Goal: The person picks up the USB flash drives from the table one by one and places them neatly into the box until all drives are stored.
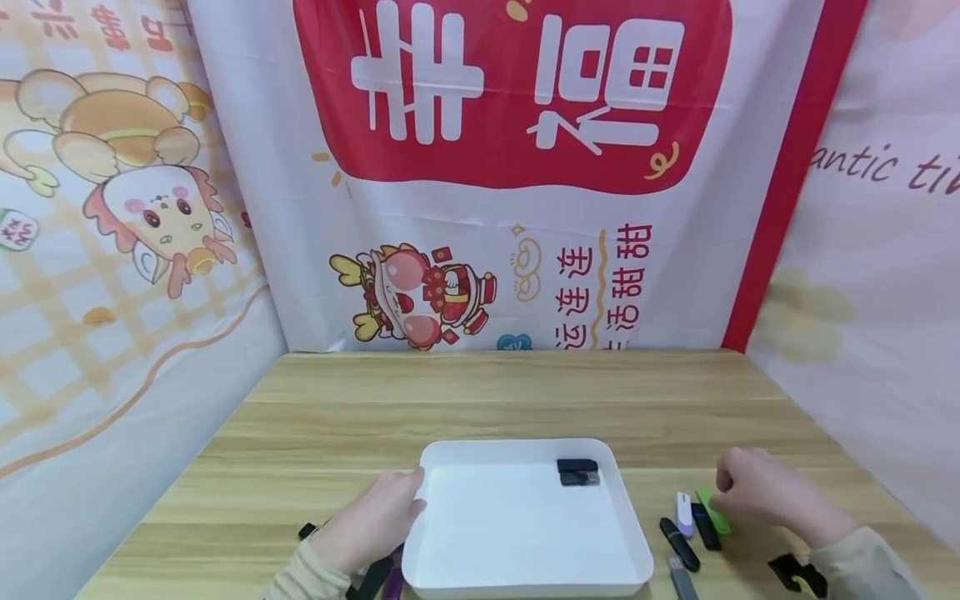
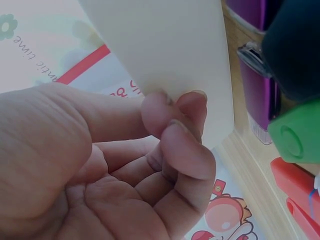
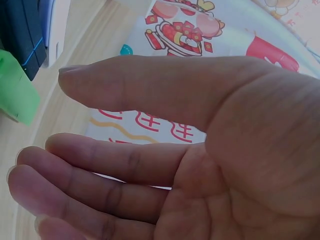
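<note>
Head view shows the left hand (image 1: 375, 518) at the left wall of a white tray (image 1: 506, 533), thumb and fingertips pinching its edge. On the right hand (image 1: 768, 493), thumb and fingers stand apart. Just left of its fingertips lies a green USB stick (image 1: 717, 518), long axis running away from the person, far end leaning left. Beside that, a black stick (image 1: 706, 527) lies nearly parallel, then a pale lavender stick (image 1: 684, 515) points almost straight away. Nearer the person, a dark rounded stick (image 1: 679, 544) slants likewise, and a grey stick (image 1: 683, 581) aims its metal plug away. Across the tray from the left fingers, two dark sticks (image 1: 576, 479) lie crosswise, side by side, the nearer one's plug pointing toward the right hand.
</note>
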The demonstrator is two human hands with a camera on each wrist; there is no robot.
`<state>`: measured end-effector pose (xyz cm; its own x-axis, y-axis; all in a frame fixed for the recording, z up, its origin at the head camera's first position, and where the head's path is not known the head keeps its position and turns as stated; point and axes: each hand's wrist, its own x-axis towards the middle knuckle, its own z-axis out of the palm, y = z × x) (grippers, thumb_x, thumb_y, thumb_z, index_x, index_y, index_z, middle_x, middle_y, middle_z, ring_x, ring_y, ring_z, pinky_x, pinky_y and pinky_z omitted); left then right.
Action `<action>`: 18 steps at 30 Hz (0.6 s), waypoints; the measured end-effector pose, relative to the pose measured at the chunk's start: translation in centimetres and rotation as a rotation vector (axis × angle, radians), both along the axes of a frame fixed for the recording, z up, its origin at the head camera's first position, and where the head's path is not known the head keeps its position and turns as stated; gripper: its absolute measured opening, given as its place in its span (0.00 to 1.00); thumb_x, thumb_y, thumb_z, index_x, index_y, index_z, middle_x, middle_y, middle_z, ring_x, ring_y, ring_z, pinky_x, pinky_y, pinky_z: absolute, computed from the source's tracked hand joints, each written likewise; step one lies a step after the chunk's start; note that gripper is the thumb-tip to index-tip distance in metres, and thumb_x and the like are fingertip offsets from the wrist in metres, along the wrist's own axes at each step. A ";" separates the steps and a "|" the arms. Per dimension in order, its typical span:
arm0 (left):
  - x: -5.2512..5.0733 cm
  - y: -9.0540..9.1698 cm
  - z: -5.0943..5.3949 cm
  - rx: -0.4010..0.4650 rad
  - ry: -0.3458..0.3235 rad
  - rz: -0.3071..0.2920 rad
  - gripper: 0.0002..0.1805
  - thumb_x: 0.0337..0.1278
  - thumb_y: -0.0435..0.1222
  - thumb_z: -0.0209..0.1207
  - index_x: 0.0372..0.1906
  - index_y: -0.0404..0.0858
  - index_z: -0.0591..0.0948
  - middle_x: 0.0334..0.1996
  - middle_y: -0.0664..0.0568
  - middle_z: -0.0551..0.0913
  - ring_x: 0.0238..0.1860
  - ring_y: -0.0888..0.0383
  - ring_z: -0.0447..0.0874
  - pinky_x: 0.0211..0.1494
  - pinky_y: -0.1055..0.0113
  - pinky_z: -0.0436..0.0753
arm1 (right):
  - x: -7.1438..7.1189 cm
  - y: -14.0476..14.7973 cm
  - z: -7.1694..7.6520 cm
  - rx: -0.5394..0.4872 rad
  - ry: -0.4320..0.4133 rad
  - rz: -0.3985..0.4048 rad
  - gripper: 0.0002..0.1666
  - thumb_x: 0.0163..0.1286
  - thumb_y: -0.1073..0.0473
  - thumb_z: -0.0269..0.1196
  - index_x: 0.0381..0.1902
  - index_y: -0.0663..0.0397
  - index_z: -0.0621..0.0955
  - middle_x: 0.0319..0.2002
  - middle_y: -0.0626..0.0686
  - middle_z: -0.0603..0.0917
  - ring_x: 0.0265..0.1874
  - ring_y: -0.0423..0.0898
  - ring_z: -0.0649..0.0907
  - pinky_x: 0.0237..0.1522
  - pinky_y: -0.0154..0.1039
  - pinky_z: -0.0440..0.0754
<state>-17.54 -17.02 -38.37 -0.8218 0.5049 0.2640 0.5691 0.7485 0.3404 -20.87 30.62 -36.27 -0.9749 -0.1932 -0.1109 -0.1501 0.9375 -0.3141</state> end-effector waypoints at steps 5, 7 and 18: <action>-0.1 -0.1 0.0 0.006 -0.007 -0.006 0.05 0.57 0.23 0.60 0.36 0.29 0.76 0.23 0.54 0.76 0.26 0.62 0.76 0.28 0.66 0.81 | 0.0 -0.1 0.0 0.007 0.011 0.011 0.12 0.52 0.62 0.67 0.17 0.52 0.74 0.15 0.47 0.72 0.16 0.42 0.70 0.19 0.36 0.65; 0.0 -0.1 -0.1 0.008 -0.001 -0.010 0.05 0.57 0.23 0.60 0.35 0.29 0.76 0.22 0.55 0.75 0.25 0.63 0.74 0.28 0.66 0.80 | 0.0 -0.1 0.0 0.007 0.009 0.016 0.12 0.52 0.62 0.67 0.17 0.52 0.74 0.15 0.47 0.73 0.16 0.42 0.70 0.19 0.37 0.66; -0.1 -0.1 -0.1 -0.001 0.023 -0.020 0.05 0.57 0.23 0.60 0.36 0.27 0.76 0.18 0.56 0.69 0.20 0.64 0.68 0.24 0.69 0.77 | -0.1 0.1 0.2 -0.002 -0.036 -0.003 0.10 0.56 0.61 0.67 0.21 0.53 0.76 0.19 0.49 0.75 0.20 0.44 0.73 0.22 0.40 0.70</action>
<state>-17.68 -17.13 -38.47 -0.8053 0.5213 0.2823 0.5916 0.7371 0.3266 -20.95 30.71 -36.09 -0.9708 -0.1910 -0.1451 -0.1364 0.9371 -0.3213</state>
